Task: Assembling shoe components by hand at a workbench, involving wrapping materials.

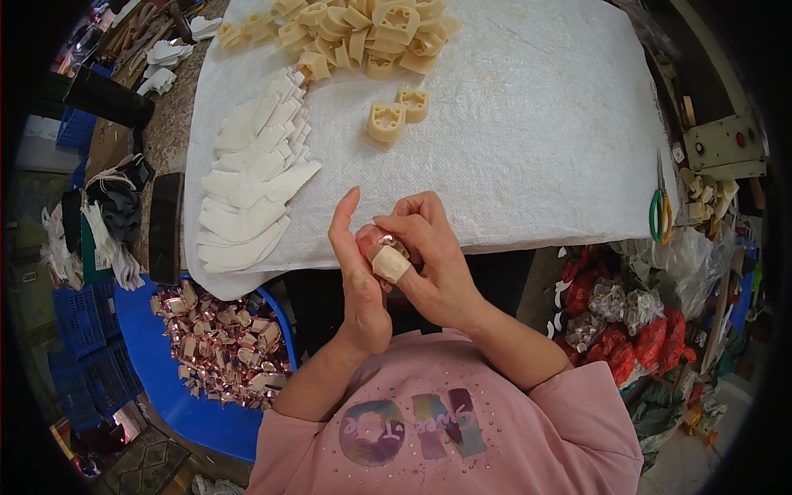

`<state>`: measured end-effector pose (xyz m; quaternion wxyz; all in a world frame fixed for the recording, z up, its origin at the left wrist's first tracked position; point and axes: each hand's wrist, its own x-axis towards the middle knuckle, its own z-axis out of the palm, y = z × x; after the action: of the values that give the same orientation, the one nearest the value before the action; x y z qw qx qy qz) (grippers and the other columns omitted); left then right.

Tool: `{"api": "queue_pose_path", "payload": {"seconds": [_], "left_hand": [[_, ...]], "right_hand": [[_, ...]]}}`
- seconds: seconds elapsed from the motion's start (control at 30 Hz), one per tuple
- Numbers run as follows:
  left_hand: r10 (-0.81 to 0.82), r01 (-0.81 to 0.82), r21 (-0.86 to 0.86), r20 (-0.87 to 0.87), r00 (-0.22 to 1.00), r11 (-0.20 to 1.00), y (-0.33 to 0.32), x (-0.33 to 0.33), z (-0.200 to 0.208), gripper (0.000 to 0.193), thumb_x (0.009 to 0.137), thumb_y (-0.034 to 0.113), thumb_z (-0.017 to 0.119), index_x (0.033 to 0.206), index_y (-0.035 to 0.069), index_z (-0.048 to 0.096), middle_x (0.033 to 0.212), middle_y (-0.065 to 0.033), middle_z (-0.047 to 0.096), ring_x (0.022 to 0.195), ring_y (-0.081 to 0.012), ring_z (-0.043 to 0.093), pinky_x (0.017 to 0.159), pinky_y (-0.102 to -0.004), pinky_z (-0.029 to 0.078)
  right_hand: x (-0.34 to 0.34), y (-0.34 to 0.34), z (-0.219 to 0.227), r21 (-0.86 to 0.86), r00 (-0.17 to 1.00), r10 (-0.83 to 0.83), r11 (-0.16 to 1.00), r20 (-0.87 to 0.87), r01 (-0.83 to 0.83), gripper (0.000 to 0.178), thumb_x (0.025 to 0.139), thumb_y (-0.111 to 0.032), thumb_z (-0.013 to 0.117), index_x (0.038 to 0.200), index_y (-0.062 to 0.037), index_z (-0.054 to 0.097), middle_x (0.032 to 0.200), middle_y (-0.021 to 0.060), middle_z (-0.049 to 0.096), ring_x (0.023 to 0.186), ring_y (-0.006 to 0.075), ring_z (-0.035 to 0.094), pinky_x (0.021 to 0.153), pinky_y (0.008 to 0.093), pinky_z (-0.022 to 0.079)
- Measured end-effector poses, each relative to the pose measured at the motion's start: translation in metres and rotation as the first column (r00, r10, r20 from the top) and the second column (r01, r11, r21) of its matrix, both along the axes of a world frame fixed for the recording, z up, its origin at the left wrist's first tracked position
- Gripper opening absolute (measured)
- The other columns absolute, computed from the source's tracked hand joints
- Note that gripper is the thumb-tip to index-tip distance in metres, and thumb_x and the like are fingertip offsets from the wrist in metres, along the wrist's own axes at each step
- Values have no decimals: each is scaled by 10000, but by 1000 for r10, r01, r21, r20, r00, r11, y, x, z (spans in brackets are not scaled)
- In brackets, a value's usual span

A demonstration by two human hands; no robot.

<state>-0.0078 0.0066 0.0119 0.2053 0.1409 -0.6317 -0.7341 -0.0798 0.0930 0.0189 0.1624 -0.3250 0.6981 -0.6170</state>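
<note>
Between my two hands, just off the table's near edge, is a small shiny pink metallic piece (pixel 381 238). My left hand (pixel 360 293) bears against its left side, the index finger stretched upward and the other fingers partly hidden. Curled over the piece from the right, my right hand (pixel 433 264) grips it with bent fingers. A beige patch (pixel 389 264) shows at the right thumb's end; whether it covers the thumb or belongs to the piece, I cannot tell. Two loose cream moulded blocks with holes (pixel 386 122) stand on the table beyond my hands.
A white woven sheet (pixel 528 148) covers the table. Cream blocks (pixel 371 33) are heaped at its far side, and overlapping white flat pieces (pixel 256 181) line its left. Scissors (pixel 660 216) lie at the right edge. A blue tub (pixel 177 417) at lower left holds shiny pink-and-beige pieces.
</note>
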Motion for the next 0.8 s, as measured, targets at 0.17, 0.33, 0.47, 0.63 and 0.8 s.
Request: {"api": "queue_pose_path", "payload": {"seconds": [0.17,0.33,0.47,0.63,0.8], "left_hand": [[41,-41,6,30,999,999,3,-1,-2,1028,791,773,367,1431,23,78,916,-30,501,767,-91,455,675,-207,348],[-25,24,79,13,1000,997,-4,-4,2,978,814,760,336,1440,57,70,936,-38,523,770,-79,476,619,-202,347],[-65,67,244,-17,998,967,-15,-1,3,894,827,767,250,1453,156,67,967,-40,537,753,-95,491,569,-214,372],[-76,66,-123,-83,994,990,-13,-3,10,933,871,687,303,1428,13,-21,987,-136,539,795,-177,551,708,-276,444],[-86,-14,-509,-173,981,860,-19,0,3,870,913,568,397,1409,-43,27,1022,-186,552,857,-243,583,803,-333,457]], "right_hand": [[4,-4,-13,20,1000,-6,1000,-19,6,263,809,-176,598,1028,-32,583,1001,144,430,985,291,409,892,394,321],[1,-1,-17,-45,1000,3,999,-2,-3,289,850,-162,554,1111,-37,554,1028,150,418,986,295,420,877,382,344],[-12,10,1,-188,937,108,981,331,-47,301,863,-158,541,1135,-29,546,975,145,461,942,283,467,790,356,416],[-23,9,23,156,974,132,982,-185,-104,273,843,-208,596,1036,-16,576,835,131,545,747,271,555,660,358,454],[-25,7,22,96,984,167,982,-57,-161,285,850,-264,614,980,-11,590,819,120,556,733,259,577,664,339,464]]}}
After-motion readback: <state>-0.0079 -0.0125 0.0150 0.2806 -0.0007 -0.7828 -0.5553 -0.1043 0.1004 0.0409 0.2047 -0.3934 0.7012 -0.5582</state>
